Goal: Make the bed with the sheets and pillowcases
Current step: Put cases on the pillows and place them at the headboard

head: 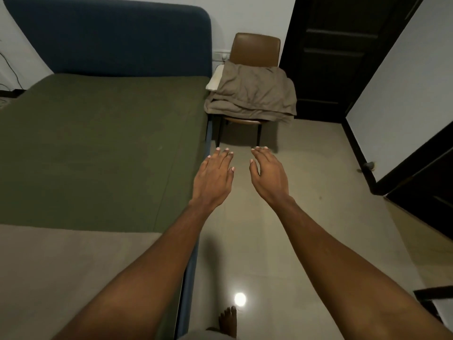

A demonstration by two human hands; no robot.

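Note:
The bed (98, 143) fills the left of the view, with an olive-green fitted sheet stretched flat and a dark blue headboard (110, 38) behind it. A taupe cover (61, 278) lies over the near end of the bed. A folded pile of taupe bedding (252, 94) rests on a brown chair (256, 47) beside the headboard, with a white pillow (215, 78) partly hidden beneath it. My left hand (215, 177) and my right hand (267, 173) are stretched forward in the air, fingers straight, holding nothing, short of the chair.
A glossy tiled floor (294, 217) runs along the bed's right side. A dark door (338, 57) stands behind the chair and another dark door panel (421, 182) is at the right. My bare foot (229, 320) is near the bottom edge.

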